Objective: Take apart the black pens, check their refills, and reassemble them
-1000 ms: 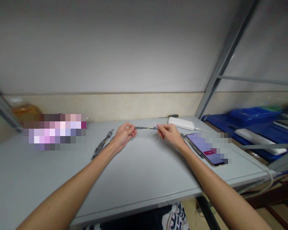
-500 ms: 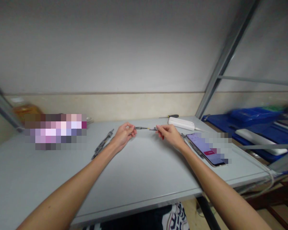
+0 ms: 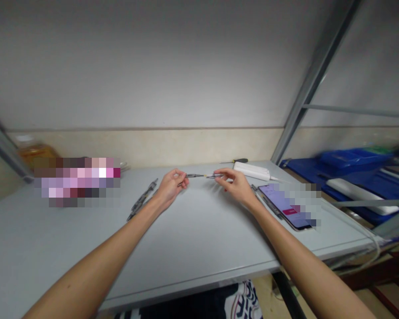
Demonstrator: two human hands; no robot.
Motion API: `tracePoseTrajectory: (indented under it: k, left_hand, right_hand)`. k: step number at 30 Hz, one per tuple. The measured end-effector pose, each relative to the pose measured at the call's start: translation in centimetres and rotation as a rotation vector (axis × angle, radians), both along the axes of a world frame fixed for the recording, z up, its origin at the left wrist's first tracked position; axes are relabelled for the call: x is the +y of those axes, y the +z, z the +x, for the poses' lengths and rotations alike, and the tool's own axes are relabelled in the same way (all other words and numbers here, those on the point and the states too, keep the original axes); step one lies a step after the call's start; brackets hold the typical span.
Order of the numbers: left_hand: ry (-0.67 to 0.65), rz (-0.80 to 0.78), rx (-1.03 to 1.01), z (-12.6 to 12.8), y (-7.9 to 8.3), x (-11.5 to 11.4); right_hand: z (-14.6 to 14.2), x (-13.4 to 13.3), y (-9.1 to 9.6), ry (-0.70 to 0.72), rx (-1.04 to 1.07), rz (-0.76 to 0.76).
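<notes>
Both my hands hold one thin grey rod-like piece (image 3: 199,176) just above the grey table (image 3: 193,239), near its far middle. My left hand (image 3: 171,186) pinches the rod's left end with closed fingers. My right hand (image 3: 234,184) pinches the right end between thumb and forefinger. The rod has a pale section in its middle. What the rod is exactly I cannot make out.
Several similar thin grey rods (image 3: 142,200) lie left of my left hand. A phone (image 3: 286,206) rests right of my right hand, beside another rod. A white device (image 3: 252,171) and a screwdriver (image 3: 236,161) lie at the back. Blue trays (image 3: 349,170) sit on the right-hand shelf.
My right hand has shifted a little left and up along the rod, its fingers opening into a lighter pinch. My left hand stays in place.
</notes>
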State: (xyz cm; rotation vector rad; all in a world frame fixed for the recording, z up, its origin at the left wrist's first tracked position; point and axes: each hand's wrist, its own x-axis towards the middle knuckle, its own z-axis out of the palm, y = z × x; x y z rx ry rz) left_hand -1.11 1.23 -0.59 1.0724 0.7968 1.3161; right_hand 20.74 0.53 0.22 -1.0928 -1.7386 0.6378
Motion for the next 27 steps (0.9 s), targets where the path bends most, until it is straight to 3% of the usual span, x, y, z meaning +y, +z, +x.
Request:
tracePoseTrajectory:
  k: [11, 17, 20, 25, 27]
  left_hand:
    - [-0.004, -0.082, -0.066, 0.28, 0.32, -0.23]
    - [-0.007, -0.209, -0.109, 0.16, 0.33, 0.02]
    - [-0.038, -0.124, -0.034, 0.06, 0.23, -0.1]
    - [-0.048, 0.009, 0.061, 0.14, 0.32, -0.35]
    - [-0.026, -0.026, 0.056, 0.17, 0.42, -0.28]
  right_hand:
    - [-0.11, -0.17, 0.23, 0.031, 0.027, -0.058]
    - [-0.5, -0.75, 0.4, 0.034, -0.037, 0.032]
    - [-0.41, -0.92, 0.68, -0.002, -0.112, 0.008]
    - [-0.18, -0.72, 0.74, 0.064, -0.08, -0.226]
    - [-0.22, -0.65, 0.58, 0.053, -0.087, -0.162]
